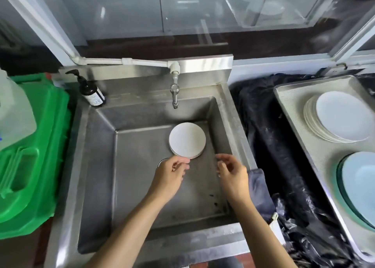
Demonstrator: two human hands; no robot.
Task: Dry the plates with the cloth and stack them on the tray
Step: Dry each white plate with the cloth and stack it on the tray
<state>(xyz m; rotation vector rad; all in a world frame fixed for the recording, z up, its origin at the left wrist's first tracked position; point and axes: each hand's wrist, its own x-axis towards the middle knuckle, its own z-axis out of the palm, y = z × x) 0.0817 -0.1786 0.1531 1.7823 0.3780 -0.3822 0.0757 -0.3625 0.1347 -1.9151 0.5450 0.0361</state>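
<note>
Left hand [175,171] pinches rim of round white plates [187,139] in steel sink [129,178]; right hand [231,171] loose, fingers curled, holding nothing.

A dark pump bottle [91,91] stands beyond the hands to their left; a tap [174,93] hangs beyond them.

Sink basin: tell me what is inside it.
Inside the sink lies a small stack of white plates, with the left hand touching its near edge. The right hand hovers beside it. A drain shows partly; the hand covers the rest.
</note>
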